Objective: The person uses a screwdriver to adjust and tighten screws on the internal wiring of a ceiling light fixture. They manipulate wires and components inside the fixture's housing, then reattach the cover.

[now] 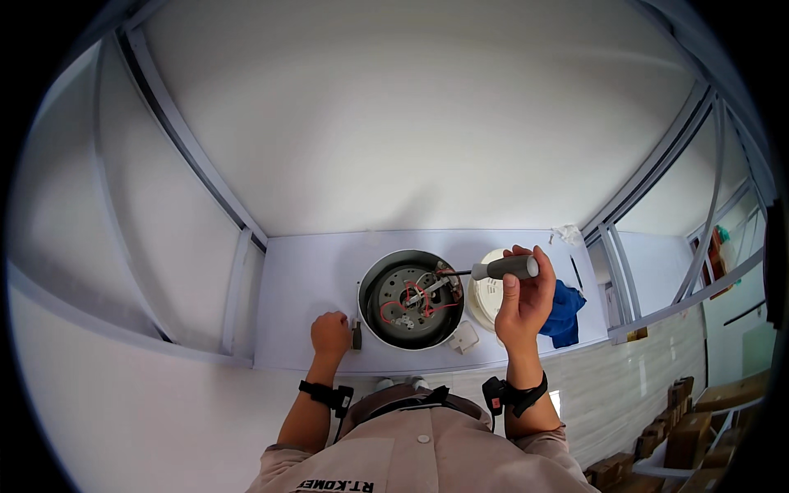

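Note:
My right hand (526,306) grips a screwdriver (508,268) by its grey handle, the fingers curled round it. Its dark shaft points left, the tip over the right inner side of a round appliance housing (371,278). Inside the housing are a perforated metal plate (403,283) and several red wires (393,305). My left hand (330,334) is closed in a fist on the table, left of the housing; whatever it may hold is hidden. Between that fist and the housing stands a small dark grey piece (357,336). A white round cover (483,297) lies partly beneath my right hand.
A small white plastic part (464,338) sits at the housing's lower right. Right of my right hand lie a blue cloth (565,315) and a thin black stick (576,272). Crumpled white wrapping (566,234) rests at the table's (300,271) far right corner. Pale frame posts (236,287) flank the table.

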A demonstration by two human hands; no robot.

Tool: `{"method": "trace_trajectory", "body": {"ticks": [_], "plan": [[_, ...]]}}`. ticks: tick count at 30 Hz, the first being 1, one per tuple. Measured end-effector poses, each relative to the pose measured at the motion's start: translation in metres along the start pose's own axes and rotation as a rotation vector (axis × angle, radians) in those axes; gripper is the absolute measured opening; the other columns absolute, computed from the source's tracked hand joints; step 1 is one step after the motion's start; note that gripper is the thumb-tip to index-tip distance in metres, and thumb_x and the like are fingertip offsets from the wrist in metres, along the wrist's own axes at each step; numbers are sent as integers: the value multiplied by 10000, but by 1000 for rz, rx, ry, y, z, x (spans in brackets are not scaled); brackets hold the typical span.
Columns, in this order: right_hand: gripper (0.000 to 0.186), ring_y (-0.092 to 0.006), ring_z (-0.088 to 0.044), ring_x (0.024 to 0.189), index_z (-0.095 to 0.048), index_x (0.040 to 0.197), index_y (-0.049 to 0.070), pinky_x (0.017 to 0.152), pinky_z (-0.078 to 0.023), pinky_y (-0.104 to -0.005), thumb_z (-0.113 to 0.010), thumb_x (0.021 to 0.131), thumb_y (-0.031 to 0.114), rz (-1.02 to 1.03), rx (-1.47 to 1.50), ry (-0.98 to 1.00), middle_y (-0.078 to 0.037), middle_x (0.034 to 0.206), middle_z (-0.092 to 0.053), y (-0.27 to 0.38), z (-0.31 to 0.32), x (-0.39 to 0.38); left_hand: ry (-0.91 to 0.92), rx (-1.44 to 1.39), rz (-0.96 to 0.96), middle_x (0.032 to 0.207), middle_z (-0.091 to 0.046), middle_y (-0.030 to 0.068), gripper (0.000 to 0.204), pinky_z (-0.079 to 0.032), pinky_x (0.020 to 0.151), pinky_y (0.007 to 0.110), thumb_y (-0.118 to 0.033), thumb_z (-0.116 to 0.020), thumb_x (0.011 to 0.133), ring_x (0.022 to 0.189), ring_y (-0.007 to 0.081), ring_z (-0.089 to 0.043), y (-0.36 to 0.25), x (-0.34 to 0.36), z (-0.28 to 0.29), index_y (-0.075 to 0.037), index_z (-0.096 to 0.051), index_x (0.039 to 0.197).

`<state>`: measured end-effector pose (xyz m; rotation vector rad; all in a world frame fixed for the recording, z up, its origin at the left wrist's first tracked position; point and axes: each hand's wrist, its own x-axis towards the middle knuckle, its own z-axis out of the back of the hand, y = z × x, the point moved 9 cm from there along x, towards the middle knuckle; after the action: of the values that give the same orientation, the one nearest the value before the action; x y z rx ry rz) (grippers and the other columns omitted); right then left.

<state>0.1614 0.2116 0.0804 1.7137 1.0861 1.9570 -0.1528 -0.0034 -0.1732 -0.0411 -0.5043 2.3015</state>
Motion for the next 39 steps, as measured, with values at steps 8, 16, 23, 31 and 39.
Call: {"method": "trace_trajectory", "body": {"ticks": [8, 16, 23, 31, 39], "plan": [[518, -294, -684, 1193, -493, 1487, -22, 1013, -569, -397, -681, 1005, 6, 31, -84, 28, -214, 1339, -648, -4, -9, 8, -258, -112, -45, 917, -725, 139, 96, -551, 773, 477, -147, -713, 921, 873, 371, -691, -35, 16, 84, -77, -763, 964], [475, -353, -706, 1077, -623, 1357, -8, 947, -562, -399, -779, 908, -6, 71, -242, 98, -198, 1224, -705, -6, -33, 13, -260, -498, -430, 1029, -748, 134, 160, -563, 843, 463, -92, -716, 945, 960, 371, -699, -190, 25, 166, -62, -753, 1097], [532, -388, -707, 980, -605, 1398, 27, 826, -591, -422, -781, 897, -12, 240, -384, 200, -218, 1199, -692, 10, -48, 19, -83, -613, -616, 1215, -735, 184, 316, -566, 927, 463, -63, -616, 1022, 1085, 387, -704, -253, 40, 145, -57, -691, 1329], [527, -402, -704, 1021, -606, 1395, 24, 852, -591, -426, -780, 899, -8, 217, -360, 184, -222, 1215, -690, 8, -46, 23, 61, -660, -668, 1210, -741, 176, 331, -583, 875, 449, -47, -576, 1034, 1040, 381, -718, -271, 47, 142, -54, -670, 1351], [519, -401, -703, 1041, -611, 1397, 24, 868, -588, -426, -778, 906, 4, 200, -358, 187, -218, 1217, -694, 7, -47, 25, 24, -710, -659, 1191, -753, 188, 303, -600, 861, 436, -47, -617, 1009, 1029, 387, -740, -277, 52, 145, -37, -690, 1303]]}}
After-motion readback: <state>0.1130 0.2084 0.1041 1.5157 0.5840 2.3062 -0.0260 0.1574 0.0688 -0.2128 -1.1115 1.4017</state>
